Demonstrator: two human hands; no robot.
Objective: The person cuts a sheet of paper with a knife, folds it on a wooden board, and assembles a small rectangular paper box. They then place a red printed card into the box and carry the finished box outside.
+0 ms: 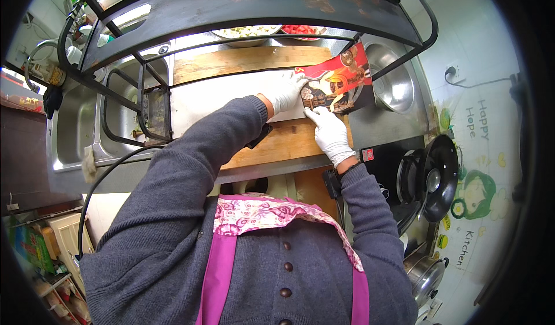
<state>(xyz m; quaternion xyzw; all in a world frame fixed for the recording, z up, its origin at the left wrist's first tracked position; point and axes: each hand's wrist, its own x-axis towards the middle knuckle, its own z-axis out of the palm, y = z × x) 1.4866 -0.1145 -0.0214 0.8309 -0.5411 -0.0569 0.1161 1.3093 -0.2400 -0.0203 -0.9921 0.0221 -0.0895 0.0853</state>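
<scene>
A glossy packet (345,78), printed in red and dark brown with pictures of food, lies over the right end of the wooden cutting board (277,146). My left hand (282,95), in a white glove, has its fingers closed at the packet's left edge. My right hand (333,137), gloved too, pinches its near lower corner. A flat white sheet (214,101) covers the middle of the board and runs under my left hand. Whether sheet and packet are joined I cannot tell.
A black metal rack (260,4) stands over the board. Behind it are bowls of pale chopped pieces (248,31) and red pieces (300,30). A steel basin (395,76) sits right of the packet, a double sink (75,123) at left, a black wok (442,177) at right.
</scene>
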